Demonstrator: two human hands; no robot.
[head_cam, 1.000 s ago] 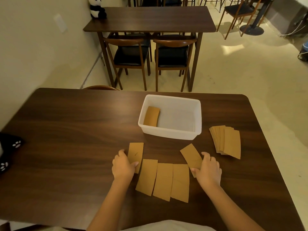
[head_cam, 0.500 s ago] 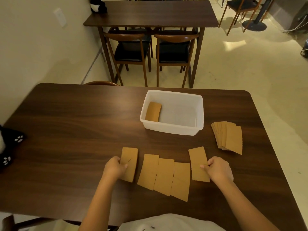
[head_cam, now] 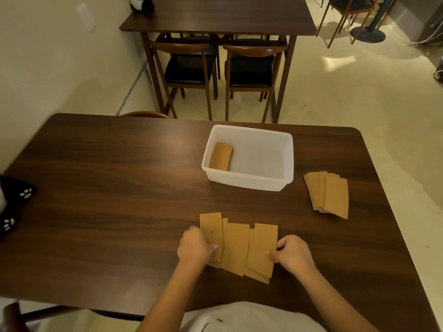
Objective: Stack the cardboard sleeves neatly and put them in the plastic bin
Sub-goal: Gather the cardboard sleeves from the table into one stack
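Note:
Several brown cardboard sleeves (head_cam: 236, 248) lie overlapped in a tight row near the table's front edge. My left hand (head_cam: 195, 248) grips the leftmost sleeve (head_cam: 211, 230) at its left side. My right hand (head_cam: 293, 254) pinches the rightmost sleeve (head_cam: 262, 248) at its right edge. Behind them stands the white plastic bin (head_cam: 249, 182), with one sleeve (head_cam: 221, 155) lying at its left end. A fanned pile of more sleeves (head_cam: 329, 194) rests to the right of the bin.
The dark wooden table (head_cam: 107, 200) runs far to the left. A black plush toy (head_cam: 13, 202) sits at its left edge. Beyond the table stand two chairs (head_cam: 191, 65) and a second table (head_cam: 215, 17).
Both hands have pushed inward, closing the spread row of sleeves into an overlapping bunch. The outer two sleeves now lie on top of the middle ones.

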